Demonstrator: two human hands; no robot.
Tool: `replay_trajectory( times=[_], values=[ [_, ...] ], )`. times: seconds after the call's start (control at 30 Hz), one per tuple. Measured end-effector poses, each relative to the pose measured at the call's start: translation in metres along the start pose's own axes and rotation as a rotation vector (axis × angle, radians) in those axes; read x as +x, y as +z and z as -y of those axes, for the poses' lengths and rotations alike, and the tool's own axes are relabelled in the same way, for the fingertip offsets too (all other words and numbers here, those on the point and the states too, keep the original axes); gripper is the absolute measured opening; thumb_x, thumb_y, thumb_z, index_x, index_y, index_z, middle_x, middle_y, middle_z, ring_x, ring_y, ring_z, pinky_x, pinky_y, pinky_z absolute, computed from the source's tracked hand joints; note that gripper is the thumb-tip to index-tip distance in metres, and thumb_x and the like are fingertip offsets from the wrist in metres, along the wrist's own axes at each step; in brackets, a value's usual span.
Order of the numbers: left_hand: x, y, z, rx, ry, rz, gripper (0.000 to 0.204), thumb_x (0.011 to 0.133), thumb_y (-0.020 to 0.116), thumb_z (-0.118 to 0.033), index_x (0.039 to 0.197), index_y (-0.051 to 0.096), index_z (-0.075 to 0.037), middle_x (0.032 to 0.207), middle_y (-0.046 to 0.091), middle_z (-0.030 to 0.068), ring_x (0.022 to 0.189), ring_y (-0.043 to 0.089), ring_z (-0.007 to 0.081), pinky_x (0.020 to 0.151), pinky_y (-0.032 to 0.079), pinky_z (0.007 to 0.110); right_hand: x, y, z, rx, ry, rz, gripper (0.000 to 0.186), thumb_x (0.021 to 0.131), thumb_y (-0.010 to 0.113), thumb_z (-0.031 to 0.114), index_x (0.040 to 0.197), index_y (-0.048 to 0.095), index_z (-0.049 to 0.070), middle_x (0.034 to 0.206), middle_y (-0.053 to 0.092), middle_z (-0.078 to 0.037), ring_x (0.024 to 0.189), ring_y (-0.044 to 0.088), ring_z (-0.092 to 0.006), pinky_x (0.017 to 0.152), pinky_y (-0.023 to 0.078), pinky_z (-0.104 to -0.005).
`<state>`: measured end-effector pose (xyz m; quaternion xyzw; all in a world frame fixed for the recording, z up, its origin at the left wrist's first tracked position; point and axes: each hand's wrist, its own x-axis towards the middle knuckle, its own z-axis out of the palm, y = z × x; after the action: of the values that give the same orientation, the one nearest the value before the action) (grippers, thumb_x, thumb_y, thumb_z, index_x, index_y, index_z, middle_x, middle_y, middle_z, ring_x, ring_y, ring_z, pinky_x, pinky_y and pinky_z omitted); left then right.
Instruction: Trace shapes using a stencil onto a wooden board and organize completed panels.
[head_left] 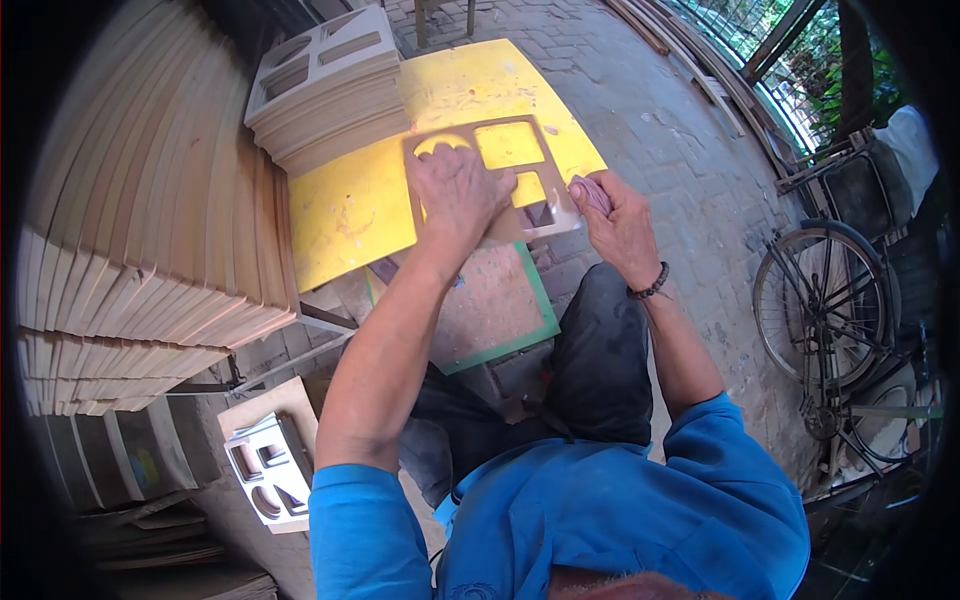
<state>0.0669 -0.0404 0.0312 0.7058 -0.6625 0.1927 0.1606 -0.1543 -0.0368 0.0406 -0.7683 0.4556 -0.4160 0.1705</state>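
A thin brown wooden board with cut-out windows (pixel 549 165) lies on the yellow tabletop (pixel 345 215), its near right corner reaching past the table's edge. My left hand (pixel 455 190) holds the board down, fingers bent at the rounded cut-out and thumb toward the middle bar. In my right hand (pixel 622 225) is a folded pinkish pad (pixel 592 194), which looks like sandpaper, gripped between thumb and fingers. That hand is just off the board's right edge; whether the pad touches the edge I cannot tell.
Similar cut-out boards form a stack (pixel 325 85) at the table's far left. Tall piles of wooden sheets (pixel 150 190) rise on the left. More cut-out pieces (pixel 270 470) lie low at left. A green-edged board (pixel 495 310) is before my knees; a bicycle (pixel 825 300) stands right.
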Motion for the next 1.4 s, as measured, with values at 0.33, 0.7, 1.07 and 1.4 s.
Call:
replay_trajectory(
  times=[0.33,0.7,1.07,1.4],
  values=[
    [0.0,0.011,0.008,0.007,0.08,0.188,0.038,0.091,0.055,-0.034,0.073,0.078,-0.01,0.072,0.074,0.0105,0.066,0.072,0.0271,0.051,0.045,0.045,-0.008,-0.018,-0.016,0.078,0.098,0.028,0.026,0.098,0.068,0.025,0.093,0.065,0.0,0.072,0.062,-0.003,0.067,0.055,-0.0089,0.061,0.046,-0.0273],
    [0.003,-0.009,0.006,-0.063,-0.103,0.316,0.037,0.092,0.058,-0.033,0.113,0.07,-0.004,0.118,0.068,0.0183,0.113,0.064,0.0302,0.088,0.045,0.057,0.05,0.026,-0.034,-0.169,-0.116,0.122,0.029,0.094,0.063,0.031,0.092,0.061,0.003,0.087,0.066,-0.017,0.087,0.065,-0.0393,0.071,0.049,-0.0478],
    [-0.016,0.037,0.025,-0.196,-0.157,0.187,0.061,0.101,0.036,-0.039,0.152,0.038,-0.006,0.161,0.03,0.0217,0.148,0.028,0.0406,0.119,0.013,0.065,0.096,0.093,-0.015,-0.304,-0.467,0.348,0.022,0.094,0.061,0.027,0.09,0.061,0.006,0.085,0.065,-0.015,0.085,0.066,-0.0363,0.071,0.05,-0.0468],
    [-0.022,0.037,0.024,-0.172,-0.192,0.129,0.059,0.101,0.037,-0.035,0.153,0.041,-0.007,0.159,0.035,0.0212,0.147,0.03,0.0412,0.118,0.014,0.065,0.102,0.057,-0.017,-0.471,-0.305,0.54,0.023,0.095,0.057,0.027,0.089,0.061,0.006,0.084,0.067,-0.017,0.085,0.066,-0.0377,0.071,0.05,-0.0478]
  ],
)
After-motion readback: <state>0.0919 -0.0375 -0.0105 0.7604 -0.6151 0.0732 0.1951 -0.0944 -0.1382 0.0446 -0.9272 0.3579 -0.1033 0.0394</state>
